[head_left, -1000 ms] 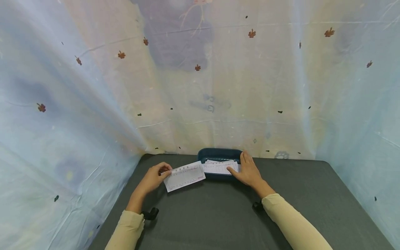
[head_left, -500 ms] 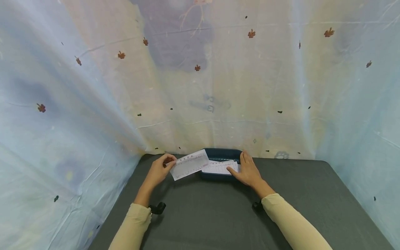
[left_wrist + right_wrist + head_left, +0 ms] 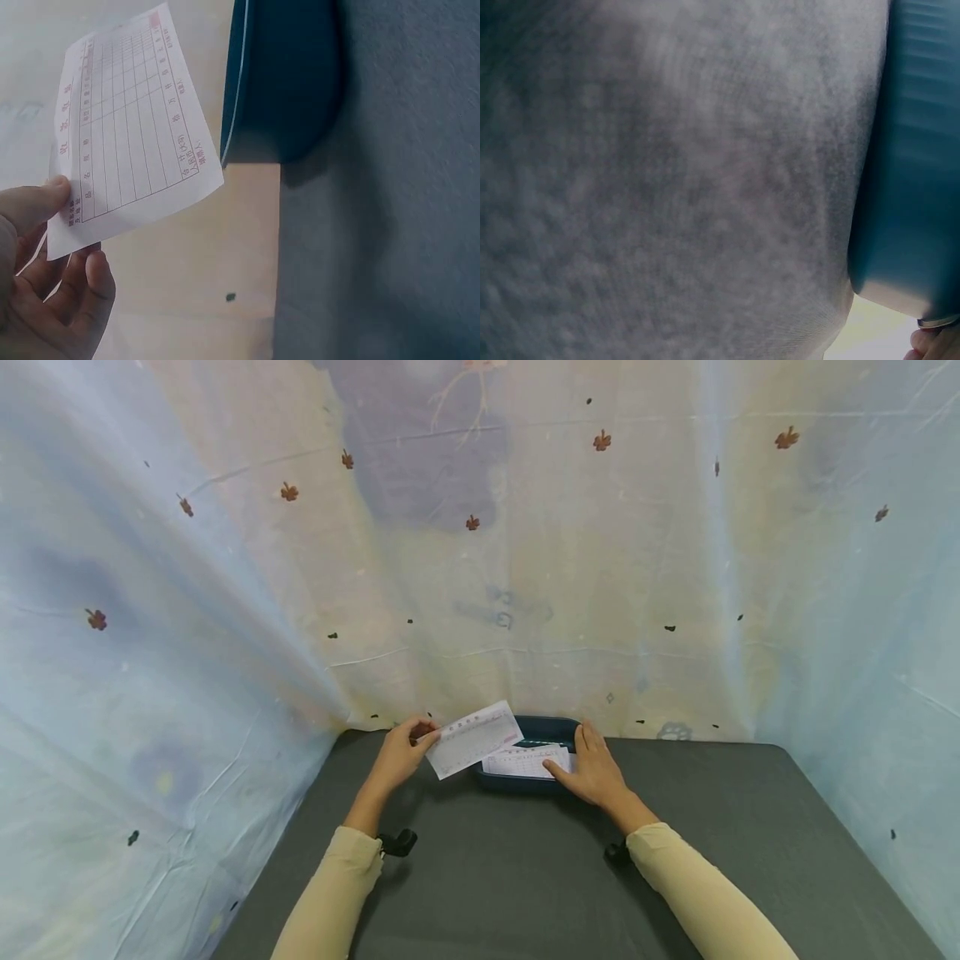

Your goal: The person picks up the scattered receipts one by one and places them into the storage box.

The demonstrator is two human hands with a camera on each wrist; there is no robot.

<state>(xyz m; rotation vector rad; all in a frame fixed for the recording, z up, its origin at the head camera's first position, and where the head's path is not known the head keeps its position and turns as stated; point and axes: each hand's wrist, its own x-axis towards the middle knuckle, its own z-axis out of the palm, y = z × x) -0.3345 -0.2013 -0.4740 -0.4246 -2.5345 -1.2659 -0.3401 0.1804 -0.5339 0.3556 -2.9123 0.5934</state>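
In the head view my left hand (image 3: 405, 756) pinches a white printed paper form (image 3: 476, 739) at its left end, between thumb and fingers. The form (image 3: 135, 120) shows red ruled columns and some handwriting in the left wrist view. Its right end overlaps the left part of a dark blue plastic bin (image 3: 551, 725) in the head view. More printed slips (image 3: 521, 763) lie in the bin. My right hand (image 3: 595, 770) rests on the bin's right end, fingers straight along the rim and thumb stretched over the slips. Only fingertips (image 3: 928, 343) of it show in the right wrist view.
The bin stands at the back edge of a dark grey table (image 3: 510, 877). A pale patterned curtain (image 3: 465, 568) hangs right behind the table and along both sides. A black wrist camera (image 3: 399, 842) is strapped on the left wrist.
My left hand has moved right and away from me with the paper form, raising it over the bin's left side. The right hand and the bin have stayed put.
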